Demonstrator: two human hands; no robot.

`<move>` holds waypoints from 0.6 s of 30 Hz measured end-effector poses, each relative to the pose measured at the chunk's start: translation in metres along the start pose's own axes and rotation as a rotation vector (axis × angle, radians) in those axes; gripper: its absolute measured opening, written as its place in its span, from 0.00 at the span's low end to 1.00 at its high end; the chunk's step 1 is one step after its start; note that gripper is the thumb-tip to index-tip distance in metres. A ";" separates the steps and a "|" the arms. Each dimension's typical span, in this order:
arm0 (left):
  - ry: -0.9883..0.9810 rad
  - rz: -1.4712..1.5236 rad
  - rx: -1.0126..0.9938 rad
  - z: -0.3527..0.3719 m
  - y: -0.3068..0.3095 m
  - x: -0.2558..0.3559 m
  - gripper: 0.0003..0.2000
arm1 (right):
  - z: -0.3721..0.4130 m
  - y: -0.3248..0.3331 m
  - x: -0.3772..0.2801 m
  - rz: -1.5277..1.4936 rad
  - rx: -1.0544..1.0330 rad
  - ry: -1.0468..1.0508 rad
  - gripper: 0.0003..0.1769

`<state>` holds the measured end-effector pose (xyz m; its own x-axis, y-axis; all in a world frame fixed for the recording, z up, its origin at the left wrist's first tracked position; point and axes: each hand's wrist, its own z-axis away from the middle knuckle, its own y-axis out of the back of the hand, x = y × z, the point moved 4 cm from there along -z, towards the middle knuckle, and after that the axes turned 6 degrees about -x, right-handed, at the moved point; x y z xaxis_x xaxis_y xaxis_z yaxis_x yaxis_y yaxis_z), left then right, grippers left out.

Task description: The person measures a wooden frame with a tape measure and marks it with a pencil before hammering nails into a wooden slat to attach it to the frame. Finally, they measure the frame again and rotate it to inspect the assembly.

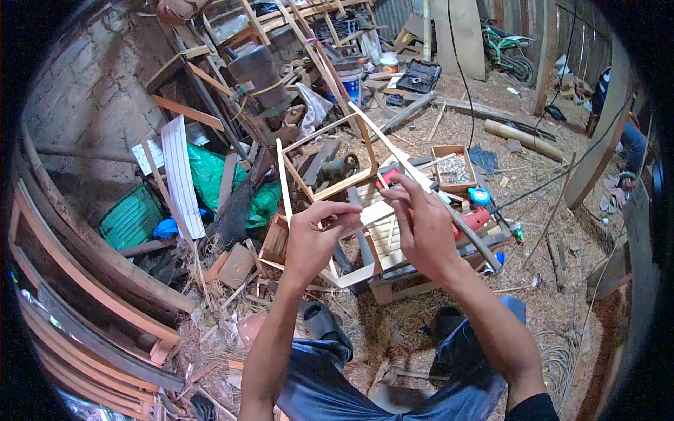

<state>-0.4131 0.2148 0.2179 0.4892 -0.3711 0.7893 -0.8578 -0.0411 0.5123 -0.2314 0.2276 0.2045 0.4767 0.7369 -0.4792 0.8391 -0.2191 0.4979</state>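
My left hand (317, 235) is closed in a pinch, its fingertips right at the end of a short pale wood piece (377, 212). Opposite it, my right hand (426, 228) has its fingers curled inward; I cannot tell what small thing, if any, either hand holds. Beneath and around both hands stands an open frame of pale wooden strips (283, 179), leaning over a low slatted workbench (382, 242). A hammer (477, 242) lies with its handle along the bench's right side, partly hidden by my right hand.
A red power tool (472, 222), a blue tape measure (479, 197) and a wooden box of small hardware (453, 168) lie right of the bench. A dark toolbox (419, 76) lies open farther back. Wood shavings cover the floor. Curved timber pieces (105, 281) stand at left.
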 end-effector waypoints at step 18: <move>0.025 -0.019 0.065 0.000 -0.005 0.000 0.08 | 0.000 0.006 0.004 -0.160 -0.016 -0.029 0.18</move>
<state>-0.4094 0.2153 0.2152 0.5087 -0.3466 0.7881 -0.8563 -0.1085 0.5050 -0.2248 0.2289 0.2057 0.3448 0.7426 -0.5741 0.9008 -0.0898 0.4248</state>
